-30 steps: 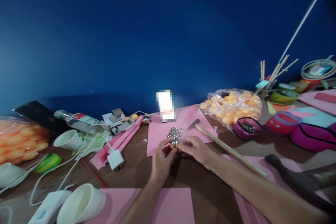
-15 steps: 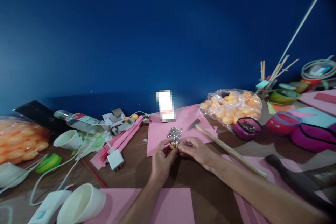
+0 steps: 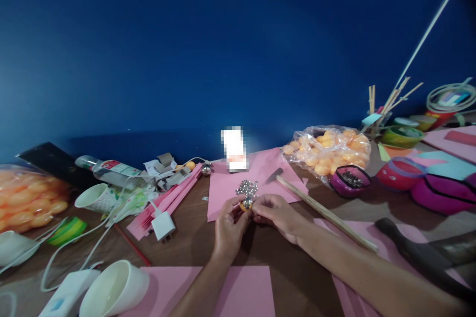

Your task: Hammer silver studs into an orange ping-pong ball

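Note:
My left hand (image 3: pixel 229 225) has its fingers closed around a small orange ball (image 3: pixel 245 205) whose top is covered with shiny silver pieces. At the ball's right side, my right hand (image 3: pixel 273 212) is pinched shut; whatever lies between its fingertips is too small to make out. Just beyond the ball, a heap of small shiny silver pieces (image 3: pixel 247 188) lies on a pink sheet (image 3: pixel 219 198). A small hammer (image 3: pixel 320 208) with a wooden handle rests to the right of my hands.
Bags of orange balls (image 3: pixel 327 148) stand at the back right and far left. A purple pouch (image 3: pixel 349 182) holds small dark bits. White cups (image 3: pixel 115 287), a charger (image 3: pixel 162 226) and cables crowd the left; a dark hammer (image 3: pixel 412 252) lies front right.
My hands stay at the ball in almost the same pose. The whole view has shifted very slightly.

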Demonstrator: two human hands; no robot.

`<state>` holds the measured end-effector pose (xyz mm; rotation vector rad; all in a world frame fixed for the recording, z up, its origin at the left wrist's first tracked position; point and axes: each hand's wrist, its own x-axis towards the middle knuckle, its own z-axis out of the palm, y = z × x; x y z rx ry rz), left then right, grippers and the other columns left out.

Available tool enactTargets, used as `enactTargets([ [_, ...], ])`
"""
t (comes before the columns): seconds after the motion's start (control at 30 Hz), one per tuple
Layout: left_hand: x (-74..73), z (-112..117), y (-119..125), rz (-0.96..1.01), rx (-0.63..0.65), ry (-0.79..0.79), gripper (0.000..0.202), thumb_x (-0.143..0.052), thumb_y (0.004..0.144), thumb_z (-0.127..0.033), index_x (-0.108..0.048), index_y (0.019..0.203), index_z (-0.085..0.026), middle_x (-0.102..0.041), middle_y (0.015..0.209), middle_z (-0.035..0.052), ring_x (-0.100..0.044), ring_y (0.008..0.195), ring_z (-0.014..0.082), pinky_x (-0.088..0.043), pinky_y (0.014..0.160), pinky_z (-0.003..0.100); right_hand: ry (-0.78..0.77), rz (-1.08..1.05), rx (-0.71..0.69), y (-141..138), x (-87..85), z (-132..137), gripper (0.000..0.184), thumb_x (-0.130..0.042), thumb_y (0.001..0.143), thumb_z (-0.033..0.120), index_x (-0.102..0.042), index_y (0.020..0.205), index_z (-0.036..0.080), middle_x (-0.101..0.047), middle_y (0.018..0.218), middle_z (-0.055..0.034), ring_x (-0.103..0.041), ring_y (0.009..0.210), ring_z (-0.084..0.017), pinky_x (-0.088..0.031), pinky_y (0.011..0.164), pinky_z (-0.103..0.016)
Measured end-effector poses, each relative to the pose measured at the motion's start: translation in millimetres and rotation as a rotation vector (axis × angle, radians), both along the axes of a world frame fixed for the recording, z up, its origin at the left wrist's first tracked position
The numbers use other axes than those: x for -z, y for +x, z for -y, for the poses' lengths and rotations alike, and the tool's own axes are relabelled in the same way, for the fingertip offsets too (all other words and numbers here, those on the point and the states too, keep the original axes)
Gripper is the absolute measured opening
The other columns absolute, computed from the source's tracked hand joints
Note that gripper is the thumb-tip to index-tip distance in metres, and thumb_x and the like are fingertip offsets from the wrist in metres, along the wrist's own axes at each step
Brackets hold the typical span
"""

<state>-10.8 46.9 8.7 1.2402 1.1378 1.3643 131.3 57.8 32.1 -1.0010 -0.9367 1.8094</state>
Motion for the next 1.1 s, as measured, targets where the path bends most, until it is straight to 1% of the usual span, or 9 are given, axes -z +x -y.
enactTargets([
  [0.23, -0.5, 2.0, 1.2, -0.032, -0.006, 0.021, 0.033, -0.062, 0.067, -0.021, -0.055, 0.099, -0.016, -0.059, 0.105, 0.0095, -0.058, 0.094, 0.0199, -0.046, 0.083, 0.033, -0.032, -0.025, 0.008, -1.5, -2.3, 2.0, 0.025, -0.071, 0.059, 0.031, -0.052, 0.062, 0.014, -0.059, 0.066, 0.0011, -0.057, 0.063, -0.009, -0.046, 0.064, -0.022],
  [0.43, -0.4, 1.2, 0.4, -0.052, -0.009, 0.040, 0.032, -0.062, 0.067, -0.020, -0.055, 0.098, -0.016, -0.059, 0.101, 0.0087, -0.058, 0.092, 0.0190, -0.046, 0.083, 0.032, -0.040, -0.007, 0.038, -3.8, -5.3, 3.3, 0.026, -0.072, 0.057, 0.030, -0.051, 0.060, 0.014, -0.058, 0.062, 0.0018, -0.056, 0.060, -0.008, -0.046, 0.060, -0.021],
  [0.6, -2.7, 2.5, 0.6, -0.052, 0.007, 0.034, 0.031, -0.061, 0.069, -0.020, -0.054, 0.099, -0.017, -0.058, 0.103, 0.0085, -0.058, 0.093, 0.0189, -0.045, 0.084, 0.033, -0.026, -0.018, 0.055, -4.5, -3.9, 4.3, 0.025, -0.072, 0.058, 0.028, -0.051, 0.062, 0.014, -0.057, 0.062, 0.0027, -0.056, 0.060, -0.008, -0.046, 0.062, -0.022],
  [0.7, -3.8, 3.8, 1.1, -0.055, 0.002, 0.041, 0.031, -0.060, 0.069, -0.021, -0.055, 0.099, -0.017, -0.057, 0.104, 0.0089, -0.058, 0.093, 0.0192, -0.045, 0.084, 0.034, -0.003, -0.047, 0.061, -3.8, -3.8, 4.4, 0.025, -0.071, 0.059, 0.026, -0.053, 0.072, 0.016, -0.059, 0.069, 0.0031, -0.057, 0.063, -0.008, -0.047, 0.063, -0.023],
  [0.77, -3.9, 4.0, 1.5, -0.054, -0.007, 0.054, 0.031, -0.060, 0.068, -0.021, -0.056, 0.098, -0.016, -0.058, 0.104, 0.0090, -0.058, 0.093, 0.0193, -0.045, 0.084, 0.034, -0.007, -0.065, 0.050, -3.6, -5.3, 4.4, 0.031, -0.071, 0.059, 0.026, -0.054, 0.084, 0.019, -0.060, 0.076, 0.0030, -0.058, 0.065, -0.009, -0.047, 0.063, -0.023],
  [0.83, -3.6, 3.8, 1.9, -0.060, -0.017, 0.065, 0.030, -0.061, 0.067, -0.020, -0.057, 0.096, -0.016, -0.059, 0.102, 0.0087, -0.057, 0.093, 0.0194, -0.045, 0.084, 0.033, -0.019, -0.052, 0.038, -3.9, -7.5, 4.6, 0.035, -0.071, 0.060, 0.026, -0.055, 0.090, 0.019, -0.061, 0.079, 0.0019, -0.058, 0.067, -0.009, -0.047, 0.063, -0.023],
  [0.97, -3.5, 3.2, 2.5, -0.080, -0.029, 0.074, 0.029, -0.062, 0.065, -0.018, -0.059, 0.094, -0.016, -0.059, 0.099, 0.0083, -0.057, 0.093, 0.0197, -0.045, 0.084, 0.033, -0.005, -0.006, 0.028, -4.8, -10.3, 5.1, 0.033, -0.071, 0.060, 0.029, -0.059, 0.088, 0.015, -0.063, 0.080, -0.0019, -0.059, 0.069, -0.010, -0.047, 0.063, -0.021],
  [1.1, -4.4, 3.3, 2.2, -0.059, -0.024, 0.053, 0.030, -0.063, 0.065, -0.018, -0.059, 0.095, -0.016, -0.059, 0.101, 0.0084, -0.057, 0.093, 0.0195, -0.045, 0.084, 0.033, -0.003, -0.022, 0.016, -3.6, -7.8, 4.4, 0.033, -0.070, 0.062, 0.028, -0.060, 0.090, 0.015, -0.064, 0.082, -0.0030, -0.060, 0.071, -0.011, -0.048, 0.065, -0.022],
])
